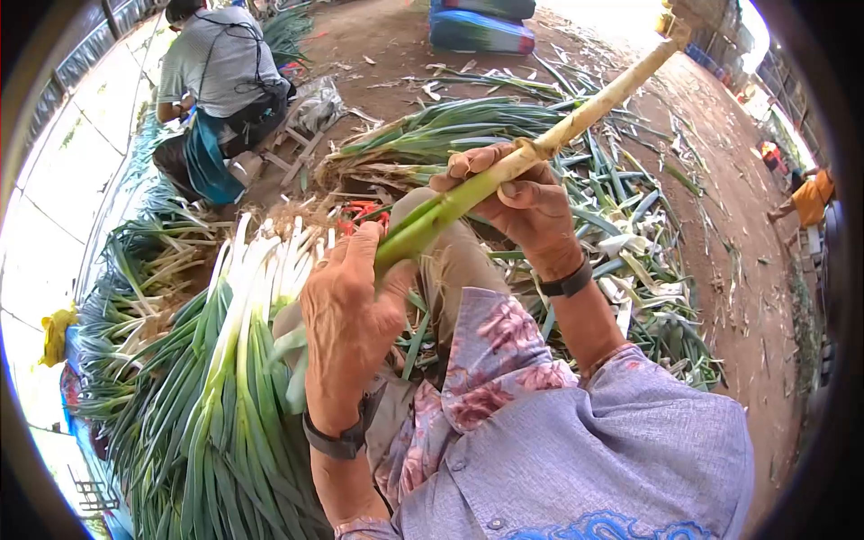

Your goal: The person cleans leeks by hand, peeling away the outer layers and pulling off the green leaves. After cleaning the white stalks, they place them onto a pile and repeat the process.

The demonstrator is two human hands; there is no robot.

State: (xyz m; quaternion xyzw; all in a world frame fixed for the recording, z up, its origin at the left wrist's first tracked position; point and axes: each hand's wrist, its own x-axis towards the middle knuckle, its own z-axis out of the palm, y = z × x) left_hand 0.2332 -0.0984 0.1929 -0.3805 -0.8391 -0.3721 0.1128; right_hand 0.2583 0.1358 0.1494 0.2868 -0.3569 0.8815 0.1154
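A long green onion slants across the middle, its pale root end up at the top right and its green part down toward my lap. My left hand is closed round the green lower end, whose leaves run partly out of sight beneath it. Farther up, my right hand pinches the stalk between thumb and fingers, where a brownish, loose edge of skin shows. Beside my left hand lies a pile of green onions with clean white stems.
Untrimmed green onions with dry roots lie ahead. Peeled leaf scraps cover the ground on the right. A person sits at the upper left; another person's orange clothing shows at the right edge. Wrapped bundles stand at the back.
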